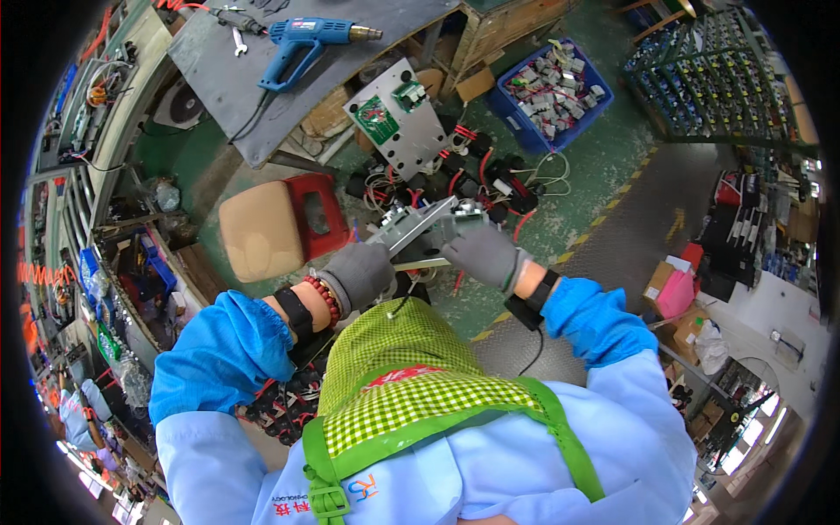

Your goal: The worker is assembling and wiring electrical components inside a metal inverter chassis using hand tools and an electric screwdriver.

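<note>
2 gloved hands (360, 273), 1 heat gun (306, 39), 1 wrench (239, 41), 1 seat (261, 232), 1 blue floor crate (516, 122), 1 plate (411, 144) w/ 2 green boards (376, 120).

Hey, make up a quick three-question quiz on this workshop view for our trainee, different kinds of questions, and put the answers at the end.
1. Multiple choice: what fills the blue bin on the floor?
a) folded cloths
b) small pale parts
c) glass bottles

2. True or false: the blue heat gun is in the person's right hand.

3. Fill in: the left hand wears a ____-coloured glove.

Key: 1. b; 2. false, it lies on the grey tabletop; 3. grey.
</note>
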Demonstrator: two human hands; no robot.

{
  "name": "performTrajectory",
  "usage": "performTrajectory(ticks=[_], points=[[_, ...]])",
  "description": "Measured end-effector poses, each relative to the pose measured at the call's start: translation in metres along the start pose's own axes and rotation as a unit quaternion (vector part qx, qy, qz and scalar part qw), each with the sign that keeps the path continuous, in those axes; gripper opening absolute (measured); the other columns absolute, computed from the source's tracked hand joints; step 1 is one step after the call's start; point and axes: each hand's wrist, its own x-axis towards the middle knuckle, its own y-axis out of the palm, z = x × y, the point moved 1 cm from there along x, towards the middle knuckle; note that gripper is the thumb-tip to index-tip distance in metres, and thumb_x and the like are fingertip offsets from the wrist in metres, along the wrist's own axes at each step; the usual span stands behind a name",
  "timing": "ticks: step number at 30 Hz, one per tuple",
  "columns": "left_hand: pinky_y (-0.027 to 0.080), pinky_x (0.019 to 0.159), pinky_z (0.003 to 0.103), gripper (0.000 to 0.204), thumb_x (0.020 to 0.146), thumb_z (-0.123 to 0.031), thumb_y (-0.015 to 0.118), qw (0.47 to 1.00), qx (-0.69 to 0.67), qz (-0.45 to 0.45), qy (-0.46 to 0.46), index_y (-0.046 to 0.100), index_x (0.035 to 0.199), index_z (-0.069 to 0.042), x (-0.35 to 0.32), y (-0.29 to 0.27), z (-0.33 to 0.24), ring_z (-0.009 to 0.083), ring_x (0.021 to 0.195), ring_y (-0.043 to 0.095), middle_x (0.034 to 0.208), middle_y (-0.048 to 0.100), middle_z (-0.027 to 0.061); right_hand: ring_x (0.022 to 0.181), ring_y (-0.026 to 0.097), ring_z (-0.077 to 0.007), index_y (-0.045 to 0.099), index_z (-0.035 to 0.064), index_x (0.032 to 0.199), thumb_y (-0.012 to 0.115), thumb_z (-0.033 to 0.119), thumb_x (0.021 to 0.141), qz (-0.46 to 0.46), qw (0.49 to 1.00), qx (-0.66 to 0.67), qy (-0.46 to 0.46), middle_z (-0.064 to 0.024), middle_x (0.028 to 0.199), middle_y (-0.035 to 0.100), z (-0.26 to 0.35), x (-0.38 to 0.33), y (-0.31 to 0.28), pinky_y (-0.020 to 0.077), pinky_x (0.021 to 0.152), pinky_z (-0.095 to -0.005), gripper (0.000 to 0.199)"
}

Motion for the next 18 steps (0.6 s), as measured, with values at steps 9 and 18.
performTrajectory(ticks=[9,18], points=[[0.054,0.068,0.045,0.016,0.083,-0.013,0.061,0.99,0.112,-0.029,0.081,0.064,0.098,-0.011,-0.024,-0.003,0.03,0.0364,0.082,0.066,0.092,0.062,0.0175,0.071,0.065,-0.0297,0.064,0.0115,0.091,0.063,0.015,0.077,0.072,0.989,0.033,0.128,-0.0082,0.076,0.064,-0.005,-0.01,-0.034,0.0507,0.058,-0.0428,0.015],[0.053,0.067,0.047,0.018,0.081,-0.01,0.056,0.992,0.043,-0.102,0.061,0.062,0.099,-0.011,-0.079,0.014,0.058,0.0376,0.079,0.063,0.095,0.06,0.0165,0.075,0.064,-0.0325,0.065,0.0138,0.089,0.061,0.022,0.082,0.112,0.957,0.063,0.26,-0.0104,0.079,0.064,-0.026,-0.077,-0.061,0.0507,0.065,-0.0459,0.011]])
